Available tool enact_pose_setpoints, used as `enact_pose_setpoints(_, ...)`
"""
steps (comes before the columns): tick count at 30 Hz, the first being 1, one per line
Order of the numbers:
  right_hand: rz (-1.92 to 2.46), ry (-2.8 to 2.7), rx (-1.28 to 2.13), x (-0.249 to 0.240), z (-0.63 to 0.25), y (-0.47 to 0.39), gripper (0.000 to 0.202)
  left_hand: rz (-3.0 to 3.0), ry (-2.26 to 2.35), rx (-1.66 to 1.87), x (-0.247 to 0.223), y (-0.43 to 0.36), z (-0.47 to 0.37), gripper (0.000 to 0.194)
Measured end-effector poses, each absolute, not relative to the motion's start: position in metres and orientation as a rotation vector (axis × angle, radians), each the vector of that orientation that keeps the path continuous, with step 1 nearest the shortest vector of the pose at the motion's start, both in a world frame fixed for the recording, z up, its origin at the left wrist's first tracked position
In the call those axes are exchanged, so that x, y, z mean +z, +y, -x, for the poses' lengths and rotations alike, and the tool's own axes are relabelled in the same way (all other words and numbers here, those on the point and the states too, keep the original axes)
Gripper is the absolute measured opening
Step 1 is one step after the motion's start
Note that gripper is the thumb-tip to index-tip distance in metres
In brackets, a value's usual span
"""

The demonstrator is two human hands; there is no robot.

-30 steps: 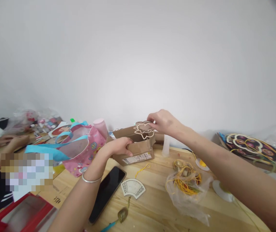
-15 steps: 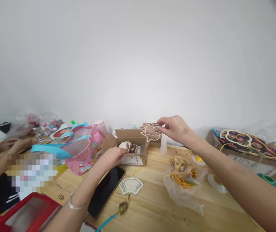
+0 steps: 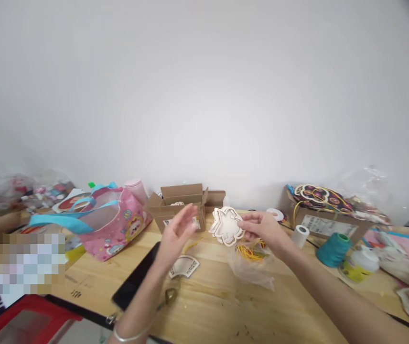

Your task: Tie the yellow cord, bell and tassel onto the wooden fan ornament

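Note:
Between the thumb and fingers of my right hand [image 3: 262, 229] is a small stack of thin wooden flower-shaped cutouts [image 3: 229, 226], held up above the table. My left hand [image 3: 182, 229] is raised in front of the open cardboard box [image 3: 157, 220], fingers apart and nothing in them. Pale pieces show inside that box. Below my left hand lies a fan-shaped wooden ornament [image 3: 186, 267], partly covered by the hand and wrist, with a small brass bell [image 3: 170, 296] near it. A black phone [image 3: 133, 282] lies left of my left forearm.
A clear plastic bag [image 3: 251, 272] with yellow cord lies below my right hand. To the right stand a white roll [image 3: 300, 236], a teal thread cone [image 3: 334, 250], a glue bottle [image 3: 360, 263] and a filled cardboard box [image 3: 319, 222]. A pink bag [image 3: 113, 224] stands left, near another person's arm [image 3: 0, 227].
My left hand has come out of the cardboard box and opened. My right hand has brought the wooden cutouts lower and nearer, turning their face toward me. The view has shifted right.

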State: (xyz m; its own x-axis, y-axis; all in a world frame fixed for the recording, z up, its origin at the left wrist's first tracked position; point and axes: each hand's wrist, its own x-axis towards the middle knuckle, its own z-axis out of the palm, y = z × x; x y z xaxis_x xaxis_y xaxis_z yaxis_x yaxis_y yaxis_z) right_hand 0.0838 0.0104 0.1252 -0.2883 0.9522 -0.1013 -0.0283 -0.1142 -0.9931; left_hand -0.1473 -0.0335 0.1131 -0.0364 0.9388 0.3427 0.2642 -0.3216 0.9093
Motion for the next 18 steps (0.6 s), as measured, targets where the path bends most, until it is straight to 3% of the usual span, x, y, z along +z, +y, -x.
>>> enact_pose_setpoints(4,1.109,-1.248,1.469,0.089,-0.085,-0.004,0.026,-0.755,0.684,1.361,0.073,-0.052,0.078,0.064)
enact_pose_setpoints(8,1.134,-1.266,1.337,0.063,-0.085,-0.008,0.029,-0.439,0.382,1.264,0.05,-0.046,0.048,0.06)
enact_pose_setpoints(18,1.116,-1.394,1.137,0.013,-0.101,-0.003,0.038,-0.269,0.445,1.224,0.013,-0.051,0.035,0.036)
